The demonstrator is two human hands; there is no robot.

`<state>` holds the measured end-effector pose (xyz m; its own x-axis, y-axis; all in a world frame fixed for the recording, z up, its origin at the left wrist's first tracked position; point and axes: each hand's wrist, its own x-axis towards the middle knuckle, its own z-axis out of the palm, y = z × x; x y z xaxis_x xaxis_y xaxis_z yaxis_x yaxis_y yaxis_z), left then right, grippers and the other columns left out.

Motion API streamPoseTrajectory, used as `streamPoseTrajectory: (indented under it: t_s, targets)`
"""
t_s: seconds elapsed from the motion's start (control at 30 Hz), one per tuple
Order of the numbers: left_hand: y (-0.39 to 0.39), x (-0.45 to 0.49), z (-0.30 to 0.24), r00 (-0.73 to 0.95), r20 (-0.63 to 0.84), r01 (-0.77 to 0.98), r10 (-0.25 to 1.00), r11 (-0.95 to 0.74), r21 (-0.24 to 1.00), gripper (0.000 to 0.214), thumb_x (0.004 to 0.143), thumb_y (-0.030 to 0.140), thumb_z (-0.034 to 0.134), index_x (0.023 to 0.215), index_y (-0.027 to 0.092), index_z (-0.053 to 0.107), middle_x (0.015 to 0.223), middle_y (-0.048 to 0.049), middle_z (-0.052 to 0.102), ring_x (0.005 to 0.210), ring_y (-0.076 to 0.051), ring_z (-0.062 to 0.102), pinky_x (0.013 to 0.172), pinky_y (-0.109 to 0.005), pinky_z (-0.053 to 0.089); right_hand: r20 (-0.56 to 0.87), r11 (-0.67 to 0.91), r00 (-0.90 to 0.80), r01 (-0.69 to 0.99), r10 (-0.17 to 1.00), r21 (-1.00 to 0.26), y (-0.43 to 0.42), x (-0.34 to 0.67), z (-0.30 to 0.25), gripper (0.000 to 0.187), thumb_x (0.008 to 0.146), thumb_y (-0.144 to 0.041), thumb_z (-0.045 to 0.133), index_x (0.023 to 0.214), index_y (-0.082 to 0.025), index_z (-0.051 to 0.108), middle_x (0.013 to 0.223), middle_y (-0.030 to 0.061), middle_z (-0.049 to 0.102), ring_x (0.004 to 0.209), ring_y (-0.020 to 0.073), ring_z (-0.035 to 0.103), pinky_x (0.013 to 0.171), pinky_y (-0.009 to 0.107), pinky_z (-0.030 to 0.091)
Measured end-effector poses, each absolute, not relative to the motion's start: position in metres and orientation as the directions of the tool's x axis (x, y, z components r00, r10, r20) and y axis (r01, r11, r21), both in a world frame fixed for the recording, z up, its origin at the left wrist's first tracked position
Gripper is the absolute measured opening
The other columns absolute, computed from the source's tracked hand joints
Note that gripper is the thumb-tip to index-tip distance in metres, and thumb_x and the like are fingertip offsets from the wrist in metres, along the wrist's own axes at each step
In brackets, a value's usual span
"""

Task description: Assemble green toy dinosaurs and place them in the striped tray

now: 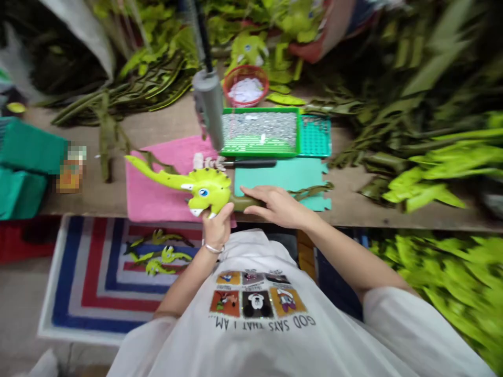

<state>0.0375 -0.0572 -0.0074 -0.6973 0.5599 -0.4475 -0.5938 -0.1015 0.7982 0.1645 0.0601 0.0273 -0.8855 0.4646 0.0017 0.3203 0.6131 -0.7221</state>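
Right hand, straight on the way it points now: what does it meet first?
The olive-green stem of the toy comes first, since the fingers of your right hand already lie on it. Just beyond is the lime-green dinosaur head, though depth is hard to judge here.

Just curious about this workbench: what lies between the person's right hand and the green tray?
In the head view, a teal foam mat and a black-handled tool lie between the right hand and the green tray.
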Motion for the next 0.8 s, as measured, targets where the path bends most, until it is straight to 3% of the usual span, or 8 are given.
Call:
streamPoseTrajectory:
  t_s: [0.17,0.27,0.37,0.47,0.53,0.6,0.7,0.8]
  targets:
    - [-0.056,0.029,-0.016,-0.715,-0.351,-0.502,0.605,-0.095,0.859,0.037,0.059,0.025,0.090,0.089,0.023,0.069,0.091,0.0045,0.078,0.094,-0.015,0.074,0.085,-0.023,0.058,-0.168,0.450,-0.897,0.359,0.409,-0.818,0.084,0.155,0.035,0.030,0.085,-0.043,0.073,0.107,-0.024,0.078,0.092,-0.0023,0.079,0.080,0.0170,0.068,0.070,0.025,0.045]
    - [-0.060,0.028,-0.015,-0.638,-0.431,-0.578,0.638,-0.027,0.816,0.033,0.066,0.033,0.087,0.092,0.022,0.069,0.094,0.0017,0.078,0.096,-0.015,0.074,0.087,-0.026,0.060,-0.203,0.458,-0.881,0.404,0.427,-0.792,0.093,0.147,0.029,0.029,0.081,-0.043,0.076,0.103,-0.025,0.079,0.074,-0.0085,0.074,0.064,0.0107,0.059,0.059,0.021,0.038]
    - [-0.076,0.031,-0.005,-0.358,-0.628,-0.678,0.691,0.269,0.684,0.045,0.074,0.057,0.078,0.092,0.016,0.071,0.096,-0.0097,0.078,0.095,-0.022,0.076,0.086,-0.033,0.062,-0.200,0.477,-0.862,0.434,0.465,-0.764,0.096,0.140,0.024,0.023,0.077,-0.043,0.079,0.091,-0.026,0.081,0.068,-0.0081,0.073,0.061,0.0116,0.059,0.055,0.022,0.038]
    - [-0.088,0.034,0.005,-0.079,-0.658,-0.466,0.749,0.556,0.689,0.055,0.076,0.064,0.075,0.096,0.013,0.073,0.096,-0.0163,0.078,0.087,-0.027,0.077,0.079,-0.039,0.064,-0.110,0.522,-0.839,0.429,0.533,-0.737,0.092,0.142,0.026,0.017,0.081,-0.037,0.076,0.093,-0.025,0.079,0.087,-0.0033,0.078,0.082,0.0171,0.068,0.072,0.026,0.049]
    - [-0.082,0.031,0.009,-0.114,-0.478,-0.173,0.871,0.456,0.873,0.043,0.080,0.054,0.075,0.102,0.016,0.073,0.101,-0.0145,0.078,0.087,-0.027,0.077,0.081,-0.040,0.063,0.053,0.559,-0.776,0.403,0.628,-0.725,0.089,0.155,0.032,0.016,0.088,-0.033,0.068,0.099,-0.024,0.077,0.104,-0.0006,0.078,0.099,0.0182,0.069,0.091,0.030,0.051]
    - [-0.065,0.024,0.010,-0.141,-0.125,0.222,0.982,0.155,0.963,0.032,0.087,0.044,0.070,0.109,0.020,0.072,0.110,-0.0127,0.076,0.098,-0.027,0.074,0.091,-0.043,0.060,0.221,0.556,-0.625,0.411,0.749,-0.722,0.091,0.180,0.035,0.019,0.094,-0.032,0.058,0.099,-0.024,0.075,0.106,0.0012,0.077,0.103,0.0174,0.068,0.098,0.032,0.051]
    - [-0.031,0.012,0.004,0.091,0.233,0.719,0.968,-0.225,0.657,0.037,0.093,0.034,0.061,0.126,0.018,0.065,0.125,-0.0170,0.070,0.118,-0.032,0.064,0.104,-0.051,0.050,0.305,0.433,-0.317,0.521,0.898,-0.736,0.106,0.242,0.028,0.024,0.095,-0.031,0.050,0.096,-0.020,0.072,0.100,0.0075,0.077,0.096,0.0203,0.069,0.092,0.038,0.054]
    - [-0.011,0.005,-0.003,0.281,0.211,0.897,0.936,-0.334,0.290,0.044,0.096,0.032,0.056,0.135,0.010,0.059,0.121,-0.0220,0.067,0.111,-0.035,0.062,0.098,-0.051,0.049,0.299,0.143,0.134,0.651,0.945,-0.745,0.129,0.318,0.010,0.017,0.084,-0.026,0.054,0.091,-0.019,0.068,0.094,0.0095,0.074,0.087,0.0221,0.068,0.084,0.041,0.055]
